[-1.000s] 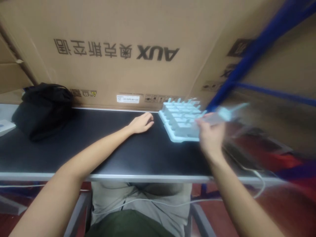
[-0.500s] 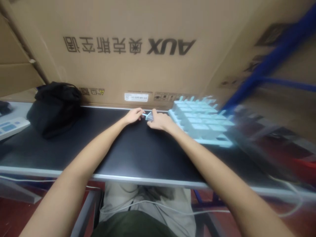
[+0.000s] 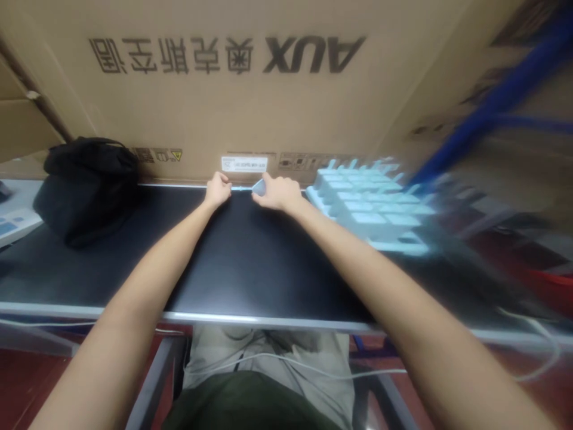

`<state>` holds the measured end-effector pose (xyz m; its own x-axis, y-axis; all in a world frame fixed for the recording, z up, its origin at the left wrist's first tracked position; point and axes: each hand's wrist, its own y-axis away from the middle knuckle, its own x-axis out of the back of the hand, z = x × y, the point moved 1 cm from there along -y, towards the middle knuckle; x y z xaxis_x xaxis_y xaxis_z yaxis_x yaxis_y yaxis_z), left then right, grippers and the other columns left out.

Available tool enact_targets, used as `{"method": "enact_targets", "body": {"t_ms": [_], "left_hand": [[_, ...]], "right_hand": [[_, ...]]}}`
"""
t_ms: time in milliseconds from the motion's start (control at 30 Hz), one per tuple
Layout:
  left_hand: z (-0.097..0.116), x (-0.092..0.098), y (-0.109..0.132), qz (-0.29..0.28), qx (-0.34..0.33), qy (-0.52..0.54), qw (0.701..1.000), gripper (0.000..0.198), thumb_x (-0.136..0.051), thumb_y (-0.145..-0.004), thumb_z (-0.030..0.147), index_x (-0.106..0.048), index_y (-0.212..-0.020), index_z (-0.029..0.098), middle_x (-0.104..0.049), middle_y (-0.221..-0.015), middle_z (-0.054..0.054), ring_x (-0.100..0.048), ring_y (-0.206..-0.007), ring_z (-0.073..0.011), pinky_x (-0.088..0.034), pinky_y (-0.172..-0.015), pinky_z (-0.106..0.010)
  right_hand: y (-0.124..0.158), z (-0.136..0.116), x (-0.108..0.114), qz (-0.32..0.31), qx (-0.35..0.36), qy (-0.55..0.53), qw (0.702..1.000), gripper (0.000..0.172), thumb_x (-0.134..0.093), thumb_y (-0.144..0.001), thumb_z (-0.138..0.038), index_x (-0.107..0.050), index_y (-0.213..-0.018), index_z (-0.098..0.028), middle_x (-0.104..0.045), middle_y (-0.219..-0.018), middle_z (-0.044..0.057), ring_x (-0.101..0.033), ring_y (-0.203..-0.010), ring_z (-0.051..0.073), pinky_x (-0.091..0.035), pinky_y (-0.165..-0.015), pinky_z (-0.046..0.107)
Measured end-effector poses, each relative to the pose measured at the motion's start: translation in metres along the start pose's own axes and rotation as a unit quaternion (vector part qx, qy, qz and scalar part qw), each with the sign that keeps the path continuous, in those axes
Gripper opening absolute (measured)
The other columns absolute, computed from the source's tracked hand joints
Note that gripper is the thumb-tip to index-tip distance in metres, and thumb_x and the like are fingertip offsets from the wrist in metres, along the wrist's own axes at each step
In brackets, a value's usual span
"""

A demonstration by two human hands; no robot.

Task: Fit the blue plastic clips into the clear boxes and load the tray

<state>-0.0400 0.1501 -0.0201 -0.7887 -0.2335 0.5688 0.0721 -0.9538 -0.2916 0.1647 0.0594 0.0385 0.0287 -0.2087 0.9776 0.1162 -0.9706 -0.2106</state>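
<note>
My right hand [image 3: 280, 192] is closed around a small light blue popsicle mold [image 3: 259, 187], seen partly between thumb and forefinger. From it a thin blue stick [image 3: 242, 189] points left, in line with the table's back edge. At the far end of that stick are the pinched fingertips of my left hand [image 3: 219, 190], which appear to grip its tip. Both hands are above the back of the black tabletop [image 3: 264, 257]. To the right of my right hand stands a light blue rack [image 3: 364, 200] of several similar molds with sticks poking up.
A large cardboard box [image 3: 188, 113] with upside-down print rises behind the table. On the left lie a black bag [image 3: 89, 188] and a white device [image 3: 18, 226] with blue keys. A blue metal bar [image 3: 487, 110] slants at the right, and a white cable [image 3: 308, 365] hangs in front.
My left hand has moved left, away from my right hand, showing more of the stick between them. My right hand has shifted slightly up and left. The camera view has tilted down a little.
</note>
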Motion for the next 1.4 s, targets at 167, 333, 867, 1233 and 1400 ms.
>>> {"method": "enact_targets", "body": {"t_ms": [167, 333, 867, 1233, 1400], "left_hand": [[0.014, 0.011, 0.015, 0.032, 0.012, -0.164, 0.986, 0.015, -0.058, -0.099, 0.025, -0.060, -0.114, 0.024, -0.073, -0.114, -0.013, -0.070, -0.109, -0.0288, -0.052, -0.098, -0.044], [0.025, 0.010, 0.027, 0.008, -0.029, -0.247, 0.969, 0.026, -0.046, -0.105, 0.033, -0.058, -0.121, 0.017, -0.071, -0.125, -0.021, -0.062, -0.126, -0.0360, -0.051, -0.103, -0.049], [0.024, 0.006, 0.033, -0.058, -0.144, -0.295, 0.943, 0.021, -0.049, -0.100, 0.019, -0.058, -0.120, 0.019, -0.070, -0.120, -0.017, -0.067, -0.116, -0.0312, -0.053, -0.097, -0.042], [0.021, 0.002, 0.038, -0.054, -0.156, -0.287, 0.944, 0.020, -0.049, -0.102, 0.017, -0.058, -0.120, 0.020, -0.066, -0.128, -0.015, -0.062, -0.125, -0.0289, -0.053, -0.101, -0.040], [0.023, 0.001, 0.038, -0.071, -0.186, -0.266, 0.943, 0.018, -0.053, -0.100, 0.027, -0.060, -0.115, 0.019, -0.066, -0.131, -0.017, -0.053, -0.135, -0.0334, -0.050, -0.109, -0.045]], "right_hand": [[-0.019, -0.020, -0.005, -0.028, 0.063, 0.026, 0.997, 0.068, -0.056, -0.093, -0.060, -0.055, -0.147, -0.019, -0.071, -0.133, 0.022, -0.067, -0.125, 0.042, -0.052, -0.099, 0.051], [-0.023, -0.025, -0.006, -0.075, 0.060, 0.021, 0.995, 0.087, -0.056, -0.095, -0.067, -0.038, -0.162, -0.015, -0.065, -0.142, 0.026, -0.063, -0.132, 0.042, -0.049, -0.104, 0.054], [-0.021, 0.027, -0.009, -0.057, 0.123, 0.114, 0.984, 0.058, -0.052, -0.093, -0.024, -0.050, -0.150, -0.013, -0.051, -0.154, 0.022, -0.047, -0.140, 0.035, -0.046, -0.111, 0.051], [0.106, 0.050, 0.065, 0.287, 0.170, -0.043, 0.942, 0.038, -0.046, -0.099, -0.033, -0.061, -0.132, -0.019, -0.070, -0.124, 0.017, -0.064, -0.118, 0.031, -0.052, -0.102, 0.048], [0.192, 0.140, 0.070, 0.387, -0.183, -0.276, 0.860, 0.015, -0.055, -0.087, -0.045, -0.053, -0.092, -0.030, -0.069, -0.088, 0.012, -0.069, -0.080, 0.028, -0.057, -0.076, 0.045]]}}
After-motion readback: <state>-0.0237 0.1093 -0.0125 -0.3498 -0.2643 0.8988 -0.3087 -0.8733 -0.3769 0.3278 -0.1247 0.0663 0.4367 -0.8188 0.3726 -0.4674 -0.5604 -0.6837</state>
